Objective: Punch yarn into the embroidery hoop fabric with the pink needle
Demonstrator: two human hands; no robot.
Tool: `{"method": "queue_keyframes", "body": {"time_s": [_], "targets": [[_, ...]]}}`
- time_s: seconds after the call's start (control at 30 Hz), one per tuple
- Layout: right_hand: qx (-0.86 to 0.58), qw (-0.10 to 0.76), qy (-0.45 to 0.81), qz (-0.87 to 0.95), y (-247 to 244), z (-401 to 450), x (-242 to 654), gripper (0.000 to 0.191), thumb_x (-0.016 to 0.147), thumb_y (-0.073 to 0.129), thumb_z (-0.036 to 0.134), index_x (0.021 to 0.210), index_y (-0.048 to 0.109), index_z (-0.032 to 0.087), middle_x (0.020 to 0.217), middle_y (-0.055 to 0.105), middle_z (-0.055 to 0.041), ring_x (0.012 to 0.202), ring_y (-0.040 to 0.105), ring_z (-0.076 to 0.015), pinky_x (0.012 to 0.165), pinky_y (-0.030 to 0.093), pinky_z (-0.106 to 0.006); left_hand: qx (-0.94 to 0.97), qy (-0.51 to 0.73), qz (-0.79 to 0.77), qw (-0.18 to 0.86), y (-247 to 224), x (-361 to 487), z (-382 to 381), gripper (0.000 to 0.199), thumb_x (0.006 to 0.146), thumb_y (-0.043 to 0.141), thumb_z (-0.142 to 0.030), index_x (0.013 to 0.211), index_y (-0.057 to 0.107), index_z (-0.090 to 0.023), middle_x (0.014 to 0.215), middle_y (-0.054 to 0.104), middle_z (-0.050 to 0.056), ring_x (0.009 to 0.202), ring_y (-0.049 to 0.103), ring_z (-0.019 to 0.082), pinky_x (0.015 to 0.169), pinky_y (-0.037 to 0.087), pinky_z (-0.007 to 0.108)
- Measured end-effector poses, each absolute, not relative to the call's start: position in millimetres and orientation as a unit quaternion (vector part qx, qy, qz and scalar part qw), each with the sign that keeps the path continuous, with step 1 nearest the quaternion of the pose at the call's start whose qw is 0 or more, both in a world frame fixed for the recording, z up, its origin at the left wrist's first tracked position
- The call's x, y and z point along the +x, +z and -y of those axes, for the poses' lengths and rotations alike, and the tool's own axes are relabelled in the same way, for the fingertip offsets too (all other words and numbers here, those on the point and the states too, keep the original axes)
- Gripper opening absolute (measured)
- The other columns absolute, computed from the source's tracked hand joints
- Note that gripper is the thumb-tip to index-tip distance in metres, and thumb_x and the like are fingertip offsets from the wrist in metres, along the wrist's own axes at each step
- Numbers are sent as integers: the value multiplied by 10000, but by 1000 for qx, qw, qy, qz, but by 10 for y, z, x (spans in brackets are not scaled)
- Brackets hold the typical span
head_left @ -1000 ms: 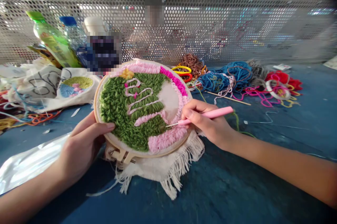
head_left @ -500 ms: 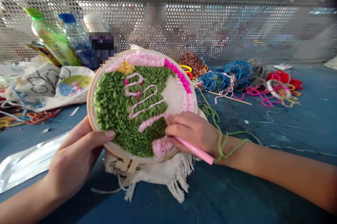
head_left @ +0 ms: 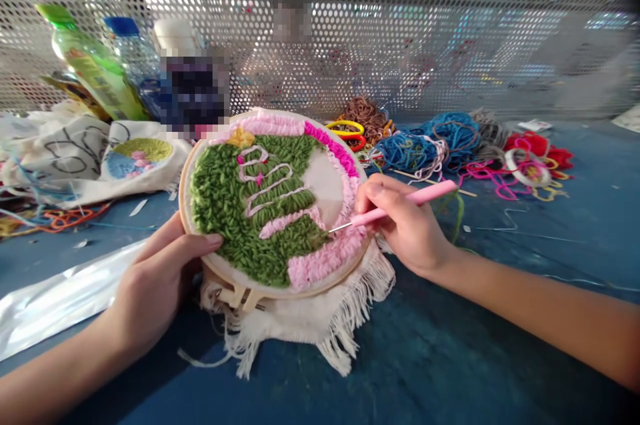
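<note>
My left hand (head_left: 155,278) grips the left edge of a round embroidery hoop (head_left: 186,195), thumb on the front and fingers behind it. White cloth (head_left: 325,195) is stretched in the hoop, filled with green yarn loops (head_left: 225,225), pink borders and a winding pale pink line. Its fringed edge (head_left: 345,338) hangs below. My right hand (head_left: 400,225) is closed around a pink punch needle (head_left: 425,195), the handle pointing up to the right. The metal tip lies at the right end of the green loops; whether it pierces the cloth I cannot tell.
Bottles (head_left: 90,65) and a printed cloth bag (head_left: 75,158) stand at the back left, before a perforated metal panel (head_left: 425,32). Blue yarn (head_left: 415,145) and other tangled yarns lie behind at right. A silvery plastic sleeve (head_left: 65,298) lies at left on the blue table (head_left: 450,358).
My right hand has moved up and right, and the punch needle's handle has swung from pointing down-right to up-right. The needle tip now shows. The hoop has tilted and shifted slightly.
</note>
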State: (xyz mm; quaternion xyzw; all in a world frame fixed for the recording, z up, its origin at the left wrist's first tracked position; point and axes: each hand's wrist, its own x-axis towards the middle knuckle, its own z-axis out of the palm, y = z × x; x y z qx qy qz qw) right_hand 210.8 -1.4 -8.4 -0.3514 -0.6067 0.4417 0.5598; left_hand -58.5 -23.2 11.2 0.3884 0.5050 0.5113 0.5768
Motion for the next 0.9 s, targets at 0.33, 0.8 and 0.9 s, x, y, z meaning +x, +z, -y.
{"method": "queue_keyframes", "body": {"time_s": [0.33,0.8,0.9], "targets": [[-368,530,422,637,-61,53,2110,319,940,531,365,679,574,186,658,561,15,592,477,-110,501,319,-244,383,503,-499,592,111,-575,228,558,689,595,-78,1193,678,-303,1203,726,-59,1039,679,245,695,626,255],[-328,594,443,586,-110,29,2120,320,939,519,351,670,569,187,634,523,20,533,462,-100,479,323,-246,414,497,-505,571,83,-581,225,436,773,664,-230,1201,661,-313,1165,735,-55,1005,681,265,770,609,331],[-336,585,442,591,-124,-6,2107,330,937,523,378,673,572,186,619,530,18,535,459,-99,479,322,-239,479,445,-522,548,91,-593,194,402,826,642,-324,1227,627,-340,1124,740,-74,988,672,252,834,568,340]]}}
